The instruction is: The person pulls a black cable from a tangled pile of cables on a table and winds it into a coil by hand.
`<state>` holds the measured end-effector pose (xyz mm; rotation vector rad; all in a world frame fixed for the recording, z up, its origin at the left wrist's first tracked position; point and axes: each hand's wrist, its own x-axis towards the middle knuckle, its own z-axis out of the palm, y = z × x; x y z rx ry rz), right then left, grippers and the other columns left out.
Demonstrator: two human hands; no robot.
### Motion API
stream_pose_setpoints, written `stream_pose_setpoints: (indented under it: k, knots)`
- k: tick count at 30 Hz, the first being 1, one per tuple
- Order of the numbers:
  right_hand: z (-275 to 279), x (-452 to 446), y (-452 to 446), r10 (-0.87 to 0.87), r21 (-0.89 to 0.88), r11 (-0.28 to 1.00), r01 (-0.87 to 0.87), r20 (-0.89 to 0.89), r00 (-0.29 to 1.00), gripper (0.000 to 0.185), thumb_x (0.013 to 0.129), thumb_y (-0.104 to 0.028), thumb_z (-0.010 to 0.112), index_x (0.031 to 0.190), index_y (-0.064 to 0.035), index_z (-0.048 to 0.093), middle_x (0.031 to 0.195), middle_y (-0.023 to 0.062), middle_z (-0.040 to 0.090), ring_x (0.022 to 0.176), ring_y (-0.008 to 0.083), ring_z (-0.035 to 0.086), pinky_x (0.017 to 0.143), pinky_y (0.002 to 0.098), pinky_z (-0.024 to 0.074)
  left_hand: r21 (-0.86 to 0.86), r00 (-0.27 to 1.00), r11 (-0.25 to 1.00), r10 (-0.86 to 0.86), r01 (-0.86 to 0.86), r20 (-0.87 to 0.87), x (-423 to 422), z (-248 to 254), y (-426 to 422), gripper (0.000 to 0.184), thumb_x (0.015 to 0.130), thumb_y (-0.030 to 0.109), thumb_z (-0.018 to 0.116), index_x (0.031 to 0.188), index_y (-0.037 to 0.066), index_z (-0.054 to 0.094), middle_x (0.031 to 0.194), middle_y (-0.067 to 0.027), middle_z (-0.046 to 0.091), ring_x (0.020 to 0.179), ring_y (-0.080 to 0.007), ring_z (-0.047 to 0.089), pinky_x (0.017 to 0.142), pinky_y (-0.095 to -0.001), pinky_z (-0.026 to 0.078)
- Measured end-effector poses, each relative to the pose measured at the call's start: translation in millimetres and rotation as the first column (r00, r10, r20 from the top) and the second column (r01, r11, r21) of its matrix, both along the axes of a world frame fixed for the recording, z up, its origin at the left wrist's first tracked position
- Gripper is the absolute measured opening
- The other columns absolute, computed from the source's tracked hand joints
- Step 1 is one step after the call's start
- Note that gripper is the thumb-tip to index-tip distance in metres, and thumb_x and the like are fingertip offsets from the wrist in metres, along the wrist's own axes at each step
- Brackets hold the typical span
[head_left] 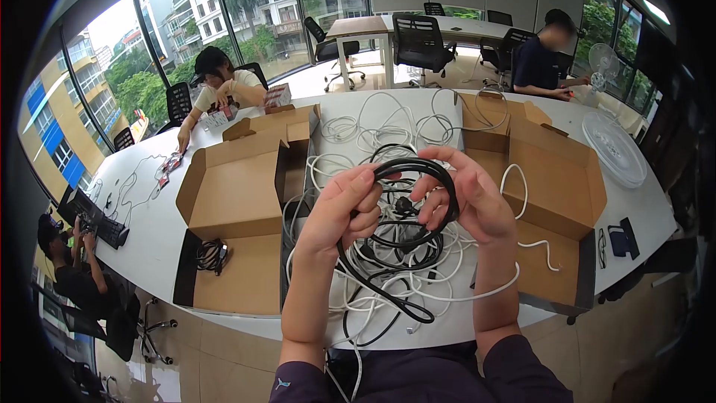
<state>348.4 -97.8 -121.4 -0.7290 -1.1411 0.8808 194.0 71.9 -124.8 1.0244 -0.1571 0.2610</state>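
Loops of a black cable (440, 172) are held up over the table's middle. My left hand (347, 205) is closed round the loops at their left side. On the right, my right hand (466, 198) has its fingers spread and bent around the coil, with the cable against them. A long black loop hangs down below my left hand. Beneath both hands lies a tangled pile of white cables (373, 138) and black cables, partly hidden by my hands.
An open cardboard box (231, 190) on the left holds a small black cable bundle (212, 256). Another open box (556, 179) stands right, near a clear plastic lid (613, 149). Three other people sit around, with a fan (603, 63), glasses and a keyboard (112, 231) on the tables.
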Motion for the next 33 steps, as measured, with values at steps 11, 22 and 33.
stream_pose_setpoints:
  k: [11,22,33]
  knots:
    - [-3,-9,7,-0.138,-0.156,0.981,0.116,-0.144,0.980,0.040,0.102,-0.037,0.040,0.116,-0.0020,0.053,0.059,-0.0052,0.032,0.044,0.0028,0.026,0.042,0.0202,0.0322,0.445,0.960,0.855,0.277,-0.266,0.041,9,-8,-11,0.028,0.103,0.027,0.044,0.101,0.002,0.057,0.057,0.0090,0.036,0.044,-0.0003,0.029,0.040,-0.0190,0.022]
    - [-8,0,10,-0.362,-0.091,0.931,0.354,-0.101,0.927,0.033,0.101,-0.033,0.048,0.104,-0.0025,0.061,0.056,-0.0084,0.033,0.043,-0.0012,0.024,0.036,0.0164,0.0229,0.015,0.989,0.988,-0.151,0.151,0.006,20,-11,-24,0.025,0.101,0.032,0.046,0.096,0.008,0.047,0.056,0.0056,0.038,0.042,-0.0043,0.037,0.043,-0.0212,0.038]
    - [-13,-6,34,-0.762,0.329,0.643,0.691,0.366,0.535,0.038,0.093,-0.028,0.061,0.123,-0.0045,0.053,0.121,0.0104,0.047,0.110,0.0198,0.051,0.091,0.0336,0.0446,-0.404,0.970,0.882,-0.234,0.243,0.072,13,-7,12,0.024,0.098,0.031,0.036,0.085,0.011,0.041,0.051,0.0046,0.026,0.036,-0.0078,0.029,0.041,-0.0255,0.023]
